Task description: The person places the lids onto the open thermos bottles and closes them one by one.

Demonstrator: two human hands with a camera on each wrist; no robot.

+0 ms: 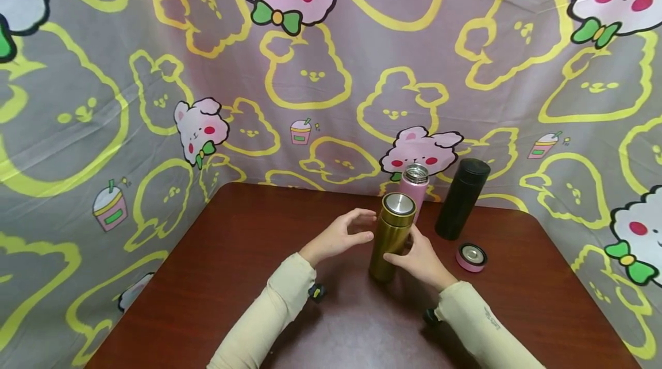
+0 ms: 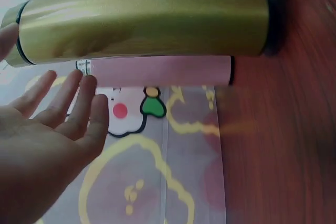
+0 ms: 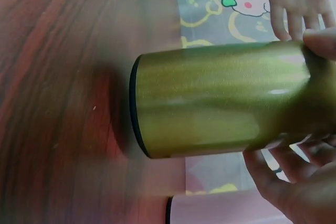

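Observation:
A gold thermos flask (image 1: 390,242) with a steel-topped lid (image 1: 400,204) stands nearly upright over the table. My right hand (image 1: 423,260) grips its body from the right, the thumb across the front and the fingers behind, as the right wrist view also shows. On the flask's left is my left hand (image 1: 341,235), its fingers spread and slightly bent, holding nothing. In the left wrist view that palm (image 2: 47,150) faces up beside the gold flask (image 2: 147,19). Whether the flask's base touches the table, I cannot tell.
Behind the gold flask stands a pink thermos (image 1: 414,188) with an uncovered mouth. A black thermos (image 1: 462,199) is to its right, and a pink lid (image 1: 472,257) lies on the brown table (image 1: 248,242). A patterned curtain (image 1: 320,81) encloses the back and sides.

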